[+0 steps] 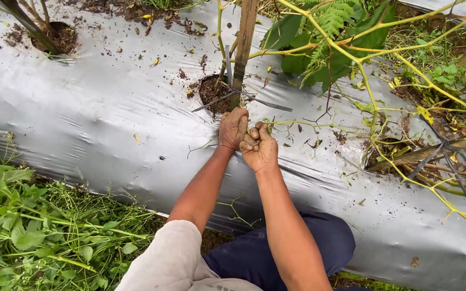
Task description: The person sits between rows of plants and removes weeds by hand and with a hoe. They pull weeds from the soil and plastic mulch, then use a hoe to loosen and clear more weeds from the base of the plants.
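At the planting hole (212, 91), left hand (233, 128) and right hand (259, 146) each grip closed on a thin stem (297, 123) (pulling stage, apparently); next move calls for a firm, steady pull clear of the wooden stake (242, 48).

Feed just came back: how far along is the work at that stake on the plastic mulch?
Done: the wooden stake stands in its soil hole. In hand: the left hand and right hand are closed on thin stems beside the hole. Left: yellowed vines sprawl over the silver plastic mulch.

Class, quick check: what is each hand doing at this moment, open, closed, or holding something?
Left hand: closed in a fist at the foot of the wooden stake; what it grips is hidden.
Right hand: closed on a thin yellowish vine stem.
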